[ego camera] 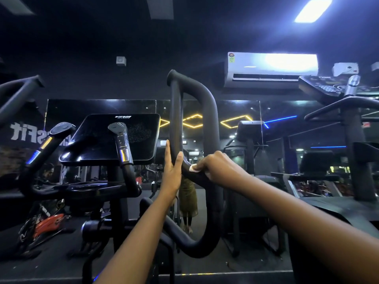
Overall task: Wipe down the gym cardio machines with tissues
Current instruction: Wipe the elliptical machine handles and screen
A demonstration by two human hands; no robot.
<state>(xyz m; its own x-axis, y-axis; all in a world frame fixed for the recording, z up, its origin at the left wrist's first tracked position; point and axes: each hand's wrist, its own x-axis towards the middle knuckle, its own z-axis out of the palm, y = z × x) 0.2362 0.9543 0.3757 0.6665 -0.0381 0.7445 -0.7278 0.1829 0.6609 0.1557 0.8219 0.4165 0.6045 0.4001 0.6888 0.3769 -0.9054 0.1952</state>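
A black looped handlebar [207, 107] of an elliptical machine rises in the middle of the view. My left hand [171, 171] lies against its straight left bar with fingers straight and the thumb on the other side. My right hand [217, 169] grips the lower part of the loop, its fingers curled round a small white tissue [193, 168] pressed on the bar. Only a corner of the tissue shows past the fingers.
The machine's dark console [123, 138] and two short grip handles [121, 140] stand to the left. Another machine's console and bars [346, 103] are at the right. A mirror wall [235, 128] lies ahead, with an air conditioner [270, 68] above it.
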